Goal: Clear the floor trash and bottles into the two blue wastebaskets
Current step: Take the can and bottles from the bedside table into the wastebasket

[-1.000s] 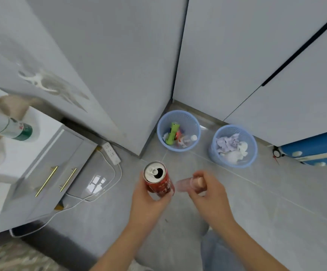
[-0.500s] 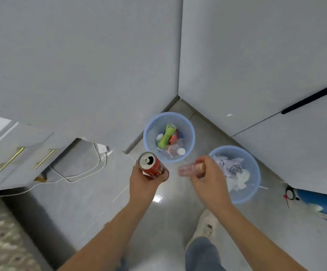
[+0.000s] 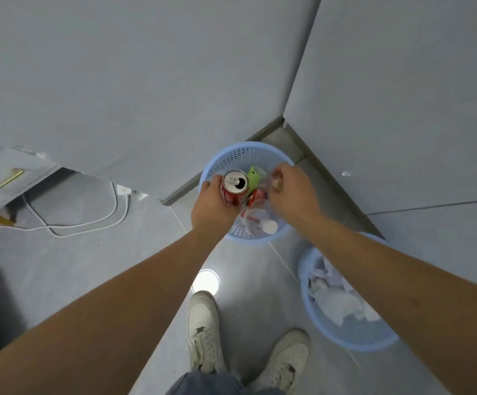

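Two blue wastebaskets are seen on the grey floor [image 3: 89,266]: the far basket [image 3: 231,156] in the corner, holding bottles and a can, and the near basket [image 3: 345,342], filled with crumpled paper. A red can [image 3: 233,187] is gripped upright by the left hand [image 3: 213,205] over the far basket. A small clear bottle [image 3: 272,179], blurred, is clasped by the right hand [image 3: 292,192] above the same basket.

hands [image 3: 213,205] moved over far wastebasket [image 3: 247,155], person stepped closer
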`<action>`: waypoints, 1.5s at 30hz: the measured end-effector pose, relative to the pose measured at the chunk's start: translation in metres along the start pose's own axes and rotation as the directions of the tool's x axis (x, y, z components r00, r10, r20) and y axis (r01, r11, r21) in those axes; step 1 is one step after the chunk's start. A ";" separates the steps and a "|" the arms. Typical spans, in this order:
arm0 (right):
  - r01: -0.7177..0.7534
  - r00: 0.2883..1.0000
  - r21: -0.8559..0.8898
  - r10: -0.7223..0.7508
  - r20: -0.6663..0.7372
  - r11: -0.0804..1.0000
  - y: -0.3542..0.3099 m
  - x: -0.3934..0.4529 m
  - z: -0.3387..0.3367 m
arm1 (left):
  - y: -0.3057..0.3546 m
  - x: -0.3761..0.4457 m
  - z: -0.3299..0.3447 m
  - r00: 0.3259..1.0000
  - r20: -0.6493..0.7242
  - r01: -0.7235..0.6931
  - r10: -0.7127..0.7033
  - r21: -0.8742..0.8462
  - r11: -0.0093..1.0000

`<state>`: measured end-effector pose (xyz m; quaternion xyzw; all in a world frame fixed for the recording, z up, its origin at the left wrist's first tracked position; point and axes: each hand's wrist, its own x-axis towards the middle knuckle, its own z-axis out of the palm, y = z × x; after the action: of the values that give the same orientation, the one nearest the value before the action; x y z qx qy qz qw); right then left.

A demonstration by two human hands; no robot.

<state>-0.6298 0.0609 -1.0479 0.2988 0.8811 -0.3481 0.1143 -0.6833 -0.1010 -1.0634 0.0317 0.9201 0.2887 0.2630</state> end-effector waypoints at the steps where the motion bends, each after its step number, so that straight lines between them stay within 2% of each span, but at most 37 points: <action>1: -0.003 1.000 -0.042 0.003 0.017 0.999 0.003 0.006 0.007 | -0.003 0.005 0.004 1.000 0.022 0.002 -0.002 0.014 1.000; 6: -0.041 0.997 -0.092 0.047 0.063 0.995 0.011 0.004 0.019 | -0.012 0.006 0.007 0.996 0.082 0.025 -0.027 0.034 0.999; 9: -0.033 0.998 -0.024 0.034 0.050 0.999 0.003 -0.024 0.008 | -0.002 -0.017 -0.011 0.997 0.077 0.022 -0.022 0.001 1.000; 12: -0.013 1.000 0.065 0.012 0.014 0.998 -0.028 -0.069 -0.019 | 0.016 -0.057 -0.044 0.997 0.061 0.057 -0.050 -0.114 0.992; 18: 0.032 0.999 0.194 -0.029 -0.019 0.981 -0.130 -0.177 -0.104 | 0.053 -0.178 -0.164 0.981 -0.061 0.165 -0.187 -0.261 0.951; 22: 0.100 0.991 0.231 -0.117 0.060 0.968 -0.224 -0.249 -0.165 | 0.077 -0.268 -0.267 0.961 -0.119 0.192 -0.249 -0.361 0.913; 26: 0.221 0.951 0.256 -0.266 0.158 0.941 -0.326 -0.307 -0.191 | 0.075 -0.330 -0.369 0.925 -0.241 0.163 -0.292 -0.442 0.882; 32: 0.428 0.841 0.218 -0.475 0.260 0.877 -0.467 -0.342 -0.164 | 0.019 -0.363 -0.502 0.824 -0.405 0.107 -0.397 -0.576 0.810; 37: 0.455 0.825 0.162 -0.484 0.293 0.875 -0.574 -0.318 -0.103 | -0.067 -0.335 -0.592 0.771 -0.431 0.112 -0.469 -0.634 0.766; 41: 0.459 0.847 0.059 -0.457 0.270 0.886 -0.651 -0.279 -0.058 | -0.136 -0.292 -0.661 0.802 -0.395 0.100 -0.449 -0.652 0.751; 45: 0.498 0.855 -0.049 -0.481 0.195 0.866 -0.711 -0.223 -0.026 | -0.186 -0.236 -0.721 0.829 -0.418 0.074 -0.371 -0.576 0.814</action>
<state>-0.8835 -0.4330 -0.5502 0.0268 0.9304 -0.3475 0.1139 -0.8257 -0.6762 -0.5540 -0.2332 0.8344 0.4978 0.0403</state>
